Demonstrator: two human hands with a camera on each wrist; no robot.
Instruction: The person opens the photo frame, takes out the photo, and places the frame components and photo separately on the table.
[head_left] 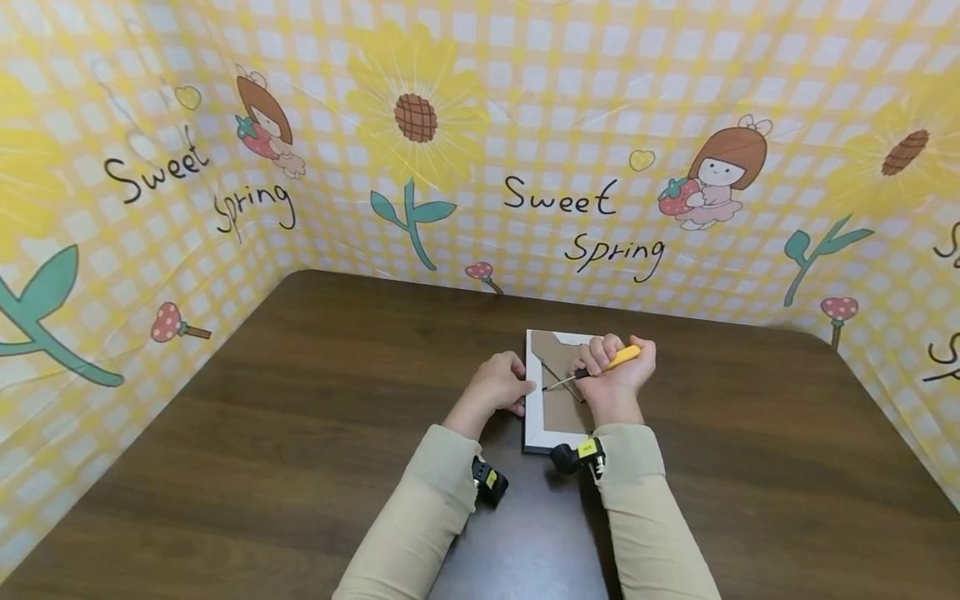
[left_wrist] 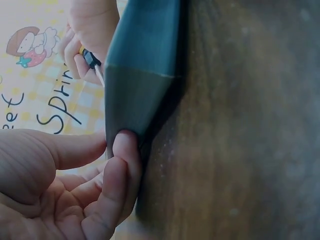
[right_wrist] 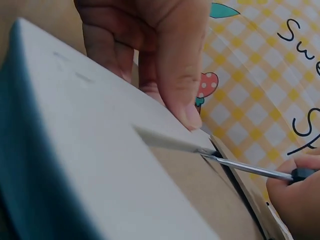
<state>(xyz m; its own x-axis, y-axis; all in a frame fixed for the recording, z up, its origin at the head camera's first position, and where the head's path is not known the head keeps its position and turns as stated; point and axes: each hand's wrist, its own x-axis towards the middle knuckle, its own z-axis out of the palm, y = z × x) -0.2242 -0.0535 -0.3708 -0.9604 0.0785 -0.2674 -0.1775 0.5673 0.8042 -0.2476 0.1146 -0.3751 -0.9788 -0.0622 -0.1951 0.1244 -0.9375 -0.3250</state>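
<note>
A dark brown, wood-grained table (head_left: 225, 467) is spreading across the lower view, and a yellow-and-white checked cloth (head_left: 525, 125) is hanging behind it and along both sides, showing sunflowers, cartoon girls and "Sweet Spring" lettering. Near the table's middle, a picture frame (head_left: 534, 427) is lying back side up. A person's left hand (head_left: 495, 382) is pinching its left edge; the right hand (head_left: 617, 385) is clasping a yellow-handled screwdriver (head_left: 624, 357), its tip resting by the white border's inner edge.

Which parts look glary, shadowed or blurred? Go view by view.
Head: pale sheen on the near tabletop; left wrist: dark shadow along the underside of the frame, tabletop grain blurred; right wrist: the frame's near blue edge soft, the screwdriver shaft crisper.
</note>
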